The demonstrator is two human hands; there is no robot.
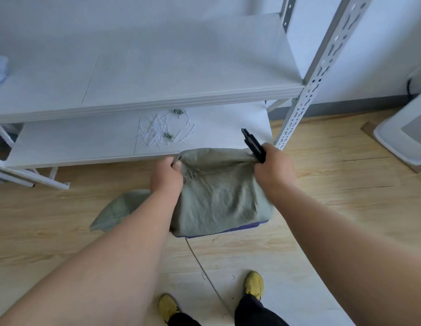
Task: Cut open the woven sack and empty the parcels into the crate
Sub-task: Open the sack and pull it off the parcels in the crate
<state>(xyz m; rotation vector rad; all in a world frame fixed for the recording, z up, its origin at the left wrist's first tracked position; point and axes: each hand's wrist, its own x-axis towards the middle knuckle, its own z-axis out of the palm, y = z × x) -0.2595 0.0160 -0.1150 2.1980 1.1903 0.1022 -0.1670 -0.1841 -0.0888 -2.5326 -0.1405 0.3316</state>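
Note:
A grey-green woven sack [219, 196] lies draped over a blue crate [247, 227], of which only a strip of rim shows under the sack's near edge. My left hand [167, 177] pinches the sack's upper left edge. My right hand [273, 165] grips the upper right corner together with a black utility knife [253, 143], whose tip points up and away from me. A loose flap of the sack [115, 210] trails left on the floor. No parcels show.
A white metal shelf rack stands just behind the sack; its low shelf [87, 142] carries cut white strips and thread scraps [164, 132]. The rack's perforated post [299, 109] is close to my right hand. A white appliance [405, 135] sits right. A thin cord [202, 269] crosses the floor by my feet.

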